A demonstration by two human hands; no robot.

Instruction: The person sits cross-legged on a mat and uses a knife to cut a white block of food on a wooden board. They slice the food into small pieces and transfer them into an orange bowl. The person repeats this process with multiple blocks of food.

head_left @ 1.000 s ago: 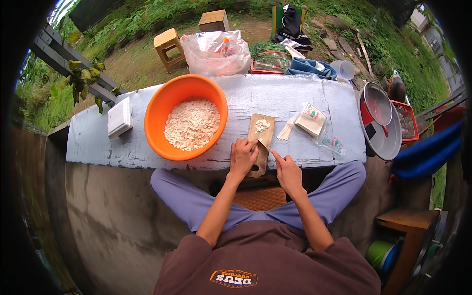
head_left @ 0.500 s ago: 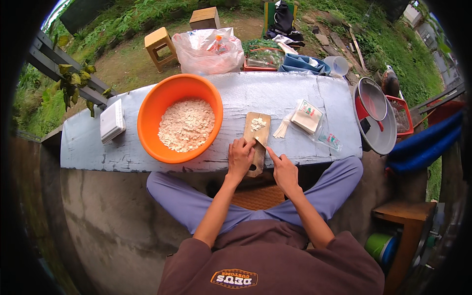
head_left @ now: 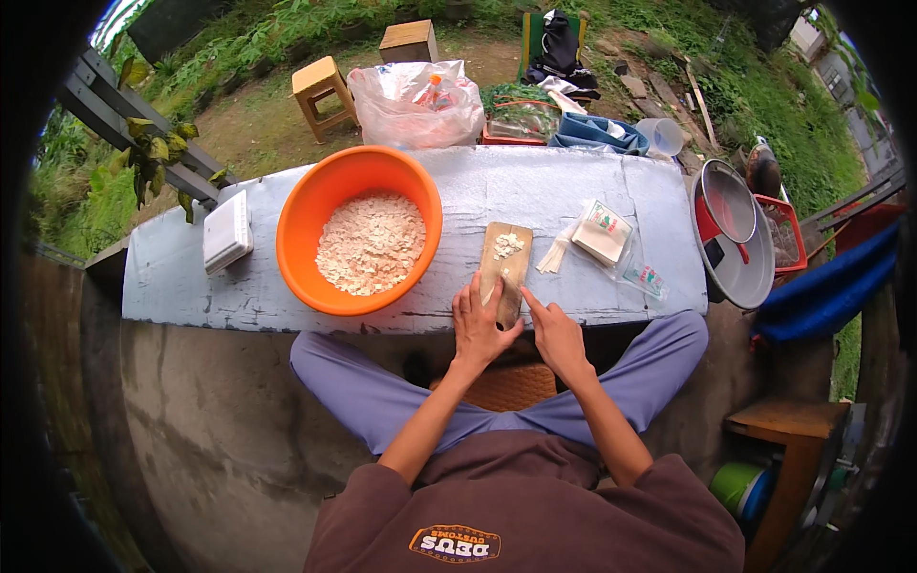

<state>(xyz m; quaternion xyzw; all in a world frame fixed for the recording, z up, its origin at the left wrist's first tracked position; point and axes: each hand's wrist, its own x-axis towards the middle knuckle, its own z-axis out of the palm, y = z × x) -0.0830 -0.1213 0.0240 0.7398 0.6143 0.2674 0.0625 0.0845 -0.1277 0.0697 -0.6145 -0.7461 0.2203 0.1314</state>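
Observation:
A small wooden cutting board [head_left: 496,258] lies at the table's near edge, with a heap of small pale cut squares [head_left: 508,245] at its far end. My left hand [head_left: 481,323] rests over the board's near part, its fingers pressing a pale strip [head_left: 494,290] against the wood. My right hand [head_left: 560,338] is closed around a knife, its index finger stretched toward the board. Most of the knife is hidden by the hand. To the left, an orange basin [head_left: 292,239] holds a large pile of similar pale squares [head_left: 371,246].
Right of the board lie loose pale strips [head_left: 554,254] and a clear packet of pale square sheets [head_left: 603,235]. A white box-like device [head_left: 226,232] sits far left. Beyond the table are a plastic bag [head_left: 416,105] and a stool [head_left: 323,91]; a grey basin [head_left: 746,272] stands right.
My left hand has shifted nearer to me along the board, its thumb now reaching toward my right hand. My right hand has also drawn slightly nearer. The whole view has shifted slightly.

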